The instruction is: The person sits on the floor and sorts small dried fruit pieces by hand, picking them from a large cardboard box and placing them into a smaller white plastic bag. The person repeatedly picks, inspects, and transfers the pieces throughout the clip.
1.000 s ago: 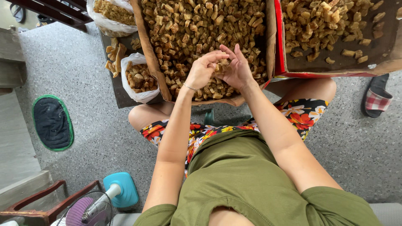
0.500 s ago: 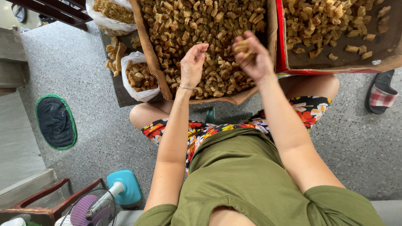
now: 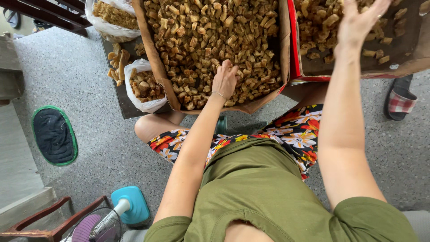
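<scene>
Left hand (image 3: 225, 80): fingers curled down into golden-brown fried chunks (image 3: 201, 40) in the brown cardboard box (image 3: 154, 67). Right hand (image 3: 358, 22): fingers spread, empty, above the red-edged cardboard box (image 3: 293, 54).

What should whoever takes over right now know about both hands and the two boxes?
Left hand: fingers down in the brown chunks of the middle cardboard box, no clear grip visible.
Right hand: open, palm spread above the red-edged box, holding nothing.
Middle box is heaped full; red-edged box is part filled, bare bottom showing.
Small bag of chunks sits left of the middle box.
</scene>
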